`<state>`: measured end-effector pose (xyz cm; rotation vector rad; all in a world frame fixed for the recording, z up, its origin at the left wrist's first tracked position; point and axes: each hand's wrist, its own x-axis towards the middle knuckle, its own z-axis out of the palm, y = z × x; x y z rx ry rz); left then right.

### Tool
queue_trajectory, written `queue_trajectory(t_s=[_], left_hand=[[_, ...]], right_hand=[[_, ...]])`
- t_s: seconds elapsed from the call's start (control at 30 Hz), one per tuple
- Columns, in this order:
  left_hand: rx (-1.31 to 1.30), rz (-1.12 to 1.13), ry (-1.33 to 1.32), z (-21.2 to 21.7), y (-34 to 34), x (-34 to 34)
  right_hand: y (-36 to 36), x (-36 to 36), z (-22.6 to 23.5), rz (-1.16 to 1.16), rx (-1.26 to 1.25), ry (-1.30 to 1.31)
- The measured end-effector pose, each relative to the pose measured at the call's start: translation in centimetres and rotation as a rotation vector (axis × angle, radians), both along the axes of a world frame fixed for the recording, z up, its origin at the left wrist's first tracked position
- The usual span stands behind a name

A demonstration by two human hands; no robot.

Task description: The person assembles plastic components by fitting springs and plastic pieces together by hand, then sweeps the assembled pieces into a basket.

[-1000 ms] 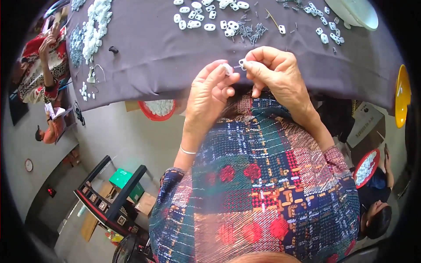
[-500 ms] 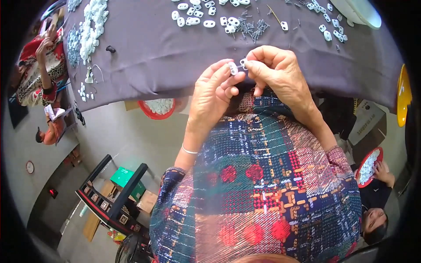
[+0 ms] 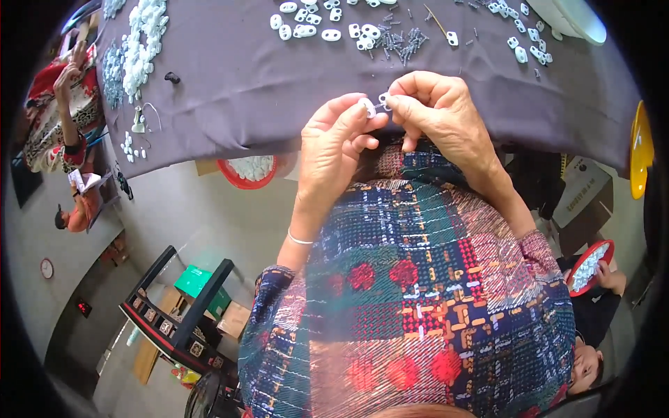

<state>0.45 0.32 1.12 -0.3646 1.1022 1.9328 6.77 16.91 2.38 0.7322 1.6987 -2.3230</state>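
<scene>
My left hand (image 3: pixel 327 146) pinches a small white oval plastic cord-lock part (image 3: pixel 370 109) between thumb and fingertips, its other fingers curled loosely. My right hand (image 3: pixel 446 118) grips a second white cord-lock part (image 3: pixel 384 99) with thumb and forefinger. Between the two parts a small metal spring (image 3: pixel 378 106) shows, bridging the short gap. Both hands are raised just in front of the near edge of the cloth-covered table (image 3: pixel 230 90). Beyond them lie loose white parts (image 3: pixel 304 31) and a heap of small springs (image 3: pixel 404 47).
A thin rod (image 3: pixel 435 21) touches a white part (image 3: pixel 452 38). At the far right stands a pale bowl (image 3: pixel 582 24); pale pieces (image 3: pixel 143 52) heap at the left. A red basin (image 3: pixel 244 182) sits below the table edge. Another person holds a red tray (image 3: pixel 605 251) at right.
My hands hold nearly the same pose, the two parts still close together with the spring between. The left hand has shifted slightly left. At lower right, the other person and the red tray have moved.
</scene>
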Motion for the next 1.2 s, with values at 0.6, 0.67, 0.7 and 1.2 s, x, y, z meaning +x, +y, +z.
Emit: queue_trajectory(t_s=[0.6, 0.67, 0.7, 1.2], left_hand=[[-0.055, -0.023, 0.068, -0.58, -0.37, 0.35], [-0.052, -0.024, 0.072, -0.48, -0.31, 0.35], [-0.053, -0.024, 0.071, -0.49, -0.33, 0.35], [-0.098, -0.040, 0.136, -0.25, -0.31, 0.48]], right_hand=[[-0.08, 0.34, -0.39, 0.026, 0.041, 0.023], [-0.08, 0.36, -0.43, 0.023, 0.027, 0.032], [-0.07, 0.37, -0.39, 0.025, 0.027, 0.034], [-0.22, 0.34, -0.82, 0.041, 0.036, 0.042]])
